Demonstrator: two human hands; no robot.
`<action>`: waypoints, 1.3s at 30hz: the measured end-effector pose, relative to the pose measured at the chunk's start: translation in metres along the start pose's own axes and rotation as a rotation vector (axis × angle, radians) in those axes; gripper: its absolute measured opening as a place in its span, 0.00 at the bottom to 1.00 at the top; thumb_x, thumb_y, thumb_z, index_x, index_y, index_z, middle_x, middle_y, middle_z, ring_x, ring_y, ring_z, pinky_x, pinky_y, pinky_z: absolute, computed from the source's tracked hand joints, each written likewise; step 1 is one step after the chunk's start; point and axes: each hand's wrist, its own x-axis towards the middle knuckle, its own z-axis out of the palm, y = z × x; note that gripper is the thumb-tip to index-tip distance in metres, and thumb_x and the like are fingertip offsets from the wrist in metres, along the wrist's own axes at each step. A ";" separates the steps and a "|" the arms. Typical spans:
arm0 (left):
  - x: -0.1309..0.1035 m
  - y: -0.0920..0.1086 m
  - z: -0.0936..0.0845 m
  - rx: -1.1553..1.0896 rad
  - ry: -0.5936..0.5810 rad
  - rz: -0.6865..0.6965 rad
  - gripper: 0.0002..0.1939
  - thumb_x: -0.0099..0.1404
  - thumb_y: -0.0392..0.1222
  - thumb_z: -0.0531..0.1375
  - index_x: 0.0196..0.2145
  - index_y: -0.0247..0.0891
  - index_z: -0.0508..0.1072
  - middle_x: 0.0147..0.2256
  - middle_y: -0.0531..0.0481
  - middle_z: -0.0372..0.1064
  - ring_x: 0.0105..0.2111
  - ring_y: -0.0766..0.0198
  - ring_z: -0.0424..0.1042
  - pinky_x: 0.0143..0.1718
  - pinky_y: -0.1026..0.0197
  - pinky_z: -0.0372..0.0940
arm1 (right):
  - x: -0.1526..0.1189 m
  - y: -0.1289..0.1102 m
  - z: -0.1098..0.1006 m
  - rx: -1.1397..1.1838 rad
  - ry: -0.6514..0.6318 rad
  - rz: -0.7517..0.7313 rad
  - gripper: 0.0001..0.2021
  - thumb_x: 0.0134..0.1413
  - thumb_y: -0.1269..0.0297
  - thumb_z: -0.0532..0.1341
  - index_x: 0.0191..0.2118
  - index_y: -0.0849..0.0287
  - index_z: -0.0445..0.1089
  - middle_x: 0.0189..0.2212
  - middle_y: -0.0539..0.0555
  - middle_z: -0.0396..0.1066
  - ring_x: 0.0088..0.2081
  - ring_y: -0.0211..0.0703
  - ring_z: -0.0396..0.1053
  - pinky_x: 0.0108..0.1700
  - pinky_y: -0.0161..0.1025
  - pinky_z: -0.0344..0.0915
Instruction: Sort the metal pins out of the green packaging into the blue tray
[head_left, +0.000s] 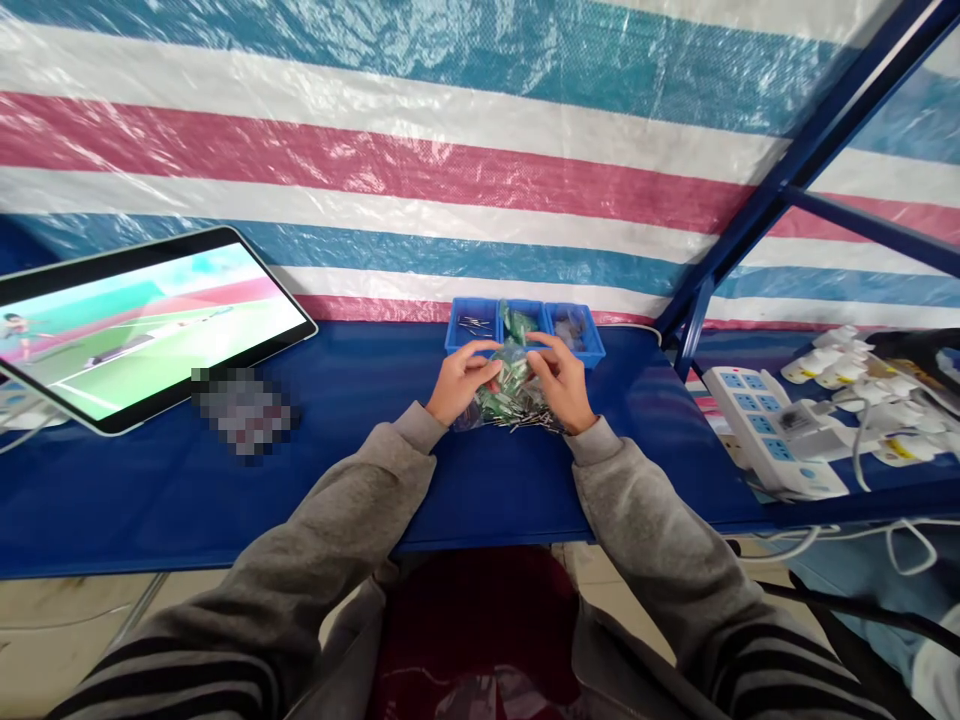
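My left hand (462,384) is closed at the left side of a clear plastic bag (511,366), its thumb and fingertips pinching toward the film. On the other side, my right hand (562,380) has its thumb and index finger at the bag's upper right edge, pressed together on it. Under and in front of the bag lies a pile of small metal pins (529,418) with green pieces among them. Just behind my hands sits a blue three-part tray (595,348); metal pins lie in its left compartment, green bags in the middle, clear bags in the right.
A large tablet (300,328) with a lit screen stands at the left, beside a pixelated patch. At the right are a white power strip (765,430), white plugs with cables, and a blue metal frame (694,320).
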 end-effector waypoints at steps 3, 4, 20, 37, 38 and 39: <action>0.001 0.000 -0.002 -0.106 0.049 -0.037 0.21 0.58 0.50 0.66 0.46 0.38 0.70 0.20 0.56 0.67 0.20 0.65 0.70 0.27 0.61 0.68 | 0.001 -0.003 -0.002 -0.086 -0.034 -0.171 0.15 0.62 0.56 0.56 0.50 0.52 0.70 0.52 0.58 0.68 0.50 0.50 0.70 0.46 0.48 0.72; 0.002 0.000 -0.002 -0.133 0.047 -0.055 0.20 0.58 0.51 0.66 0.44 0.38 0.71 0.20 0.55 0.67 0.20 0.65 0.70 0.26 0.61 0.68 | 0.002 -0.003 -0.002 -0.131 -0.044 -0.215 0.13 0.61 0.56 0.58 0.47 0.53 0.71 0.53 0.58 0.67 0.52 0.51 0.68 0.49 0.49 0.70; 0.000 0.000 -0.001 -0.226 0.022 -0.097 0.22 0.55 0.49 0.68 0.45 0.37 0.73 0.24 0.54 0.69 0.24 0.65 0.71 0.29 0.61 0.69 | 0.001 -0.003 -0.001 -0.063 0.041 -0.102 0.16 0.65 0.54 0.51 0.47 0.54 0.71 0.44 0.57 0.72 0.41 0.46 0.73 0.40 0.44 0.73; -0.005 0.001 0.002 0.096 0.063 0.053 0.19 0.59 0.53 0.64 0.42 0.36 0.73 0.25 0.52 0.69 0.26 0.63 0.70 0.28 0.61 0.67 | 0.002 0.001 0.003 -0.073 0.047 -0.044 0.11 0.59 0.55 0.59 0.43 0.56 0.70 0.27 0.50 0.71 0.30 0.41 0.69 0.37 0.41 0.69; -0.005 0.002 0.002 0.091 0.077 0.050 0.20 0.59 0.52 0.65 0.45 0.37 0.73 0.22 0.54 0.67 0.24 0.63 0.69 0.28 0.62 0.66 | 0.001 0.000 0.002 -0.070 0.032 -0.052 0.12 0.61 0.56 0.57 0.46 0.55 0.69 0.28 0.50 0.71 0.30 0.41 0.69 0.38 0.41 0.70; -0.004 0.002 0.001 0.081 0.091 0.047 0.21 0.59 0.51 0.65 0.47 0.38 0.71 0.20 0.56 0.64 0.22 0.64 0.68 0.27 0.62 0.66 | 0.001 -0.001 0.002 -0.075 0.015 -0.076 0.13 0.63 0.58 0.55 0.49 0.54 0.69 0.31 0.51 0.71 0.32 0.41 0.70 0.39 0.42 0.70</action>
